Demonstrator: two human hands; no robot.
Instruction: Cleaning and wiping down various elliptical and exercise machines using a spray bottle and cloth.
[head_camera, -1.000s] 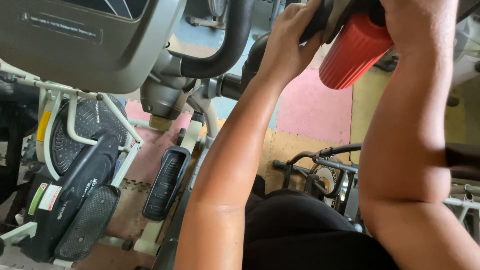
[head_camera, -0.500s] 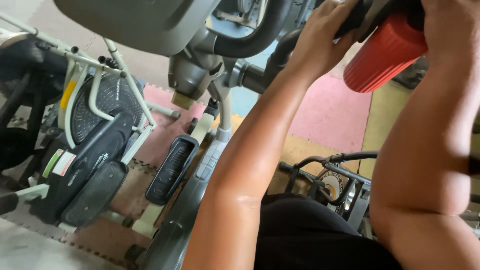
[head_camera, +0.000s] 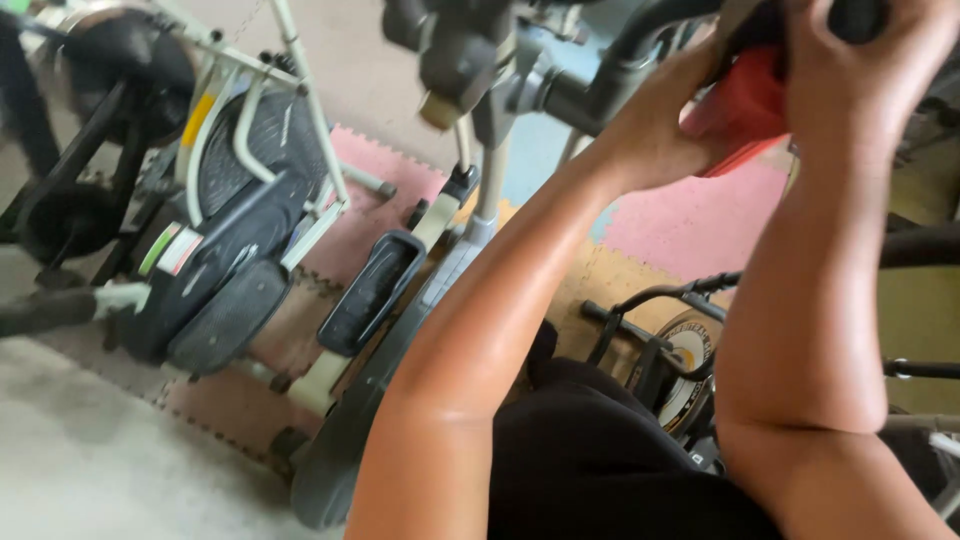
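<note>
Head view shows the right hand (head_camera: 850, 80) wrapped over the red ribbed cylinder (head_camera: 745, 110), which slants down-left, left hand (head_camera: 660, 125) cupping its lower end.

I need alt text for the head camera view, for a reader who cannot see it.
Seen from above, a person's left hand and right hand grip a red ribbed cylinder against the black handlebar of an elliptical trainer. Below lie its black pedal, a second elliptical machine at left, and pink and yellow foam floor mats.

Red cylinder (head_camera: 745, 105) mostly behind both hands.
</note>
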